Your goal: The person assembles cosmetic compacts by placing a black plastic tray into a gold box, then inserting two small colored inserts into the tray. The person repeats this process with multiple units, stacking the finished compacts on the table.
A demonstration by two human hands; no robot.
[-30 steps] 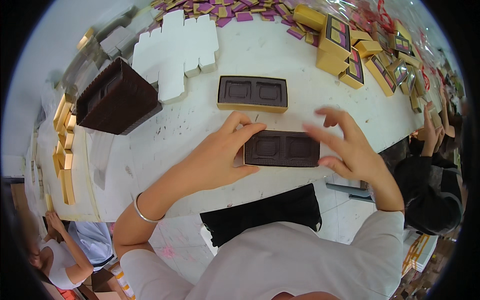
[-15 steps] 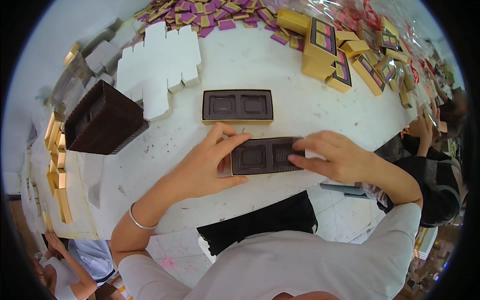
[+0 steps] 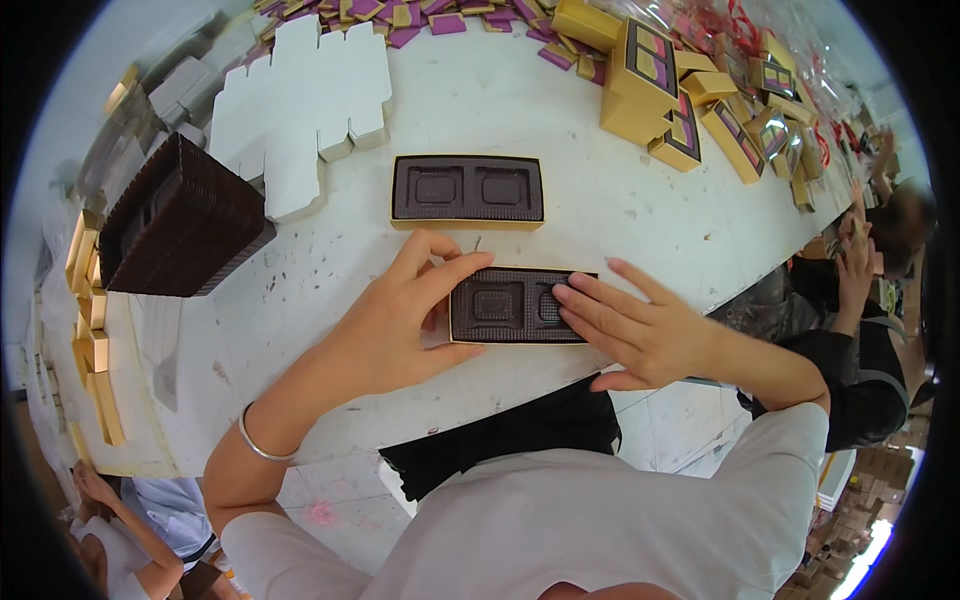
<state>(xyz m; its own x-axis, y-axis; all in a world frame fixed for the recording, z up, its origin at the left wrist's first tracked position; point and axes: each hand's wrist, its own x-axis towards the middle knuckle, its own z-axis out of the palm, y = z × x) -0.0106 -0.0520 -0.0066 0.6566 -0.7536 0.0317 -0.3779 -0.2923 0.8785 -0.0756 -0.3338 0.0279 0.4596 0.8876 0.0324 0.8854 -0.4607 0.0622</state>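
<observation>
A shallow gold-edged box with a dark brown two-compartment plastic tray (image 3: 497,304) lies on the table in front of me. My left hand (image 3: 390,315) grips its left end, the index finger at the far edge and the thumb at the near edge. My right hand (image 3: 640,328) lies with spread, straight fingers over the tray's right compartment, its fingertips touching the tray. Just beyond sits a second gold box (image 3: 465,225), a similar brown tray inside and both of its compartments empty.
A tall stack of brown trays (image 3: 190,225) leans at the left beside white flat cartons (image 3: 300,105). Gold and purple pieces (image 3: 447,24) pile up at the far edge. Filled gold boxes (image 3: 640,85) stand far right. Other people's hands (image 3: 855,250) show at the right.
My right fingers have flattened and spread over the tray's right side; they were curled at its edge before. My left hand keeps its grip. The view has shifted slightly.
</observation>
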